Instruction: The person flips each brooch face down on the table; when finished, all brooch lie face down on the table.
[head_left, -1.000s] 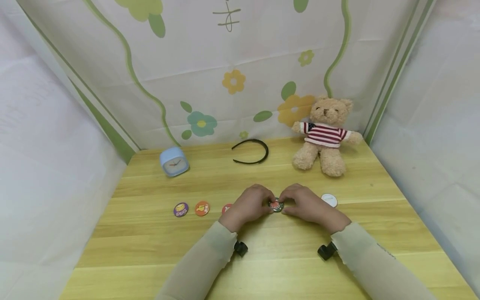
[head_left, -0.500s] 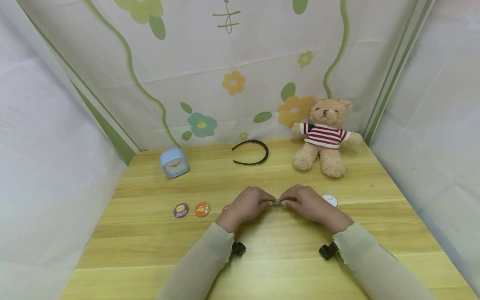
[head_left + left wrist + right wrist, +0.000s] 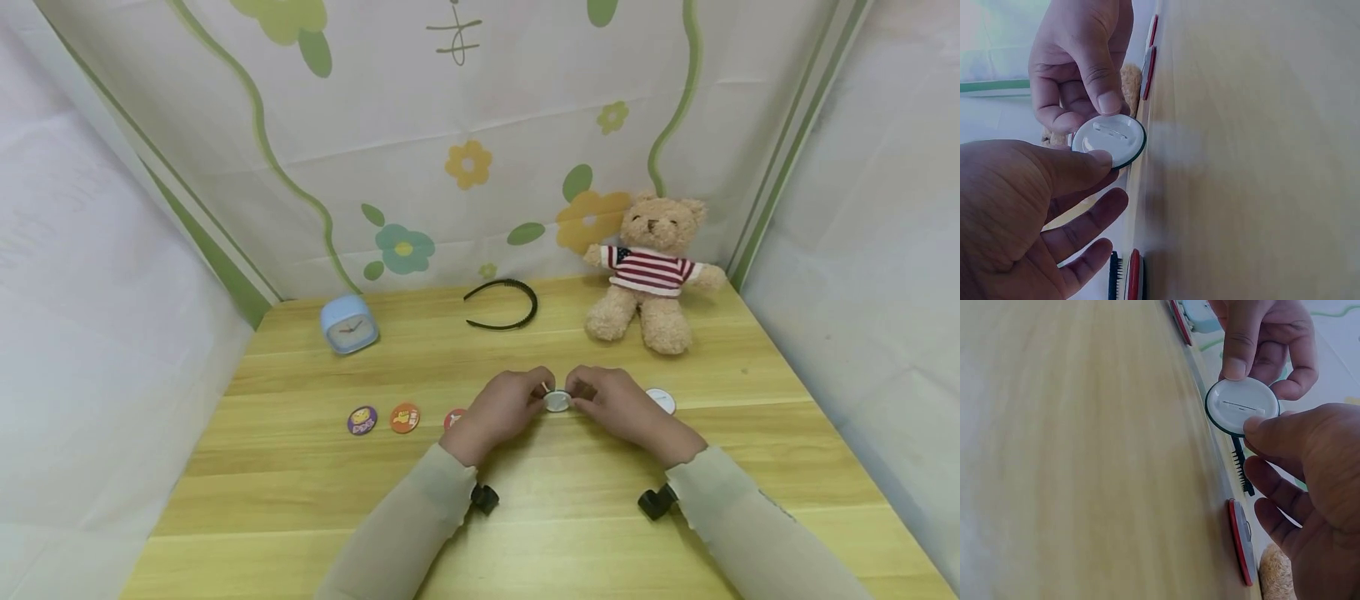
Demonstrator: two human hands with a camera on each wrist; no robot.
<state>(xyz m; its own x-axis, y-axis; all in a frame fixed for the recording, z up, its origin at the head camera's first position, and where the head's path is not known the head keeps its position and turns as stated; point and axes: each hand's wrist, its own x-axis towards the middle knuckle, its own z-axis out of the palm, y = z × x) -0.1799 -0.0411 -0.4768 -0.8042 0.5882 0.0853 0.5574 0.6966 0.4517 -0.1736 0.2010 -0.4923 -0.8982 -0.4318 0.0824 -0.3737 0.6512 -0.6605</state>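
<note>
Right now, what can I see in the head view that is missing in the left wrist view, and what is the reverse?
Only the head view shows the blue clock, purple badge and orange badge.

Only the left wrist view clearly shows the pin on the white back of the held badge, and the palm side of the left hand.

Both show the left hand and right hand pinching the held badge, plus the black headband and teddy bear, these last two only partly in the wrist view.

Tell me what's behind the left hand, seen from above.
A red badge on the wooden table, peeking out past the left hand. Its other part is covered, so the full picture can't be seen.
</note>
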